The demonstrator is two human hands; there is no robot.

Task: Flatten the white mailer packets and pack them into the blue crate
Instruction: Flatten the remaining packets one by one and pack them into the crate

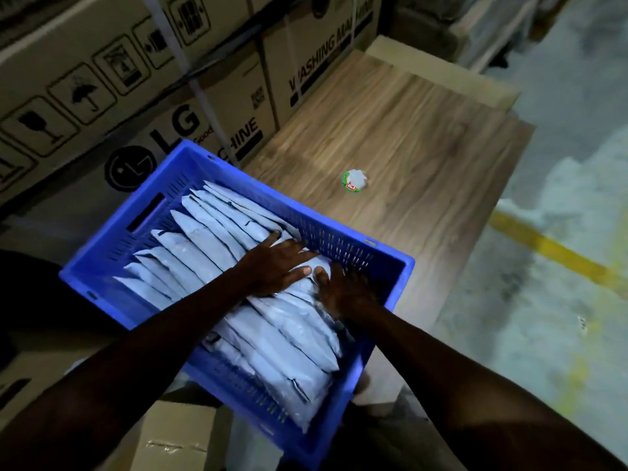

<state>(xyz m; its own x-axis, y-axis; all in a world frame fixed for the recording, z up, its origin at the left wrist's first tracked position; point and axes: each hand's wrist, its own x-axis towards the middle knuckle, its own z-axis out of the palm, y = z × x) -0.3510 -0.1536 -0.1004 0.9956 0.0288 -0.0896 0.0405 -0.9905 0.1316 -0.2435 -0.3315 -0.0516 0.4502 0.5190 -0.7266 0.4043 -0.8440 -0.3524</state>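
A blue plastic crate (pixel 356 253) sits on the near end of a wooden table (pixel 407 130). Several white mailer packets (pixel 204 246) stand on edge in overlapping rows inside it. My left hand (pixel 275 263) lies flat with spread fingers on the packets near the crate's far right wall. Right beside it, my right hand (pixel 346 290) presses down on the top packet (pixel 306 283), thumbs almost touching. Both forearms reach in from the bottom of the view.
A small crumpled wrapper with a red and green label (pixel 355 181) lies on the table beyond the crate. Stacked washing machine cartons (pixel 136 79) stand to the left. A brown carton (pixel 176 436) sits below the crate. Grey floor with a yellow line (pixel 550 249) lies right.
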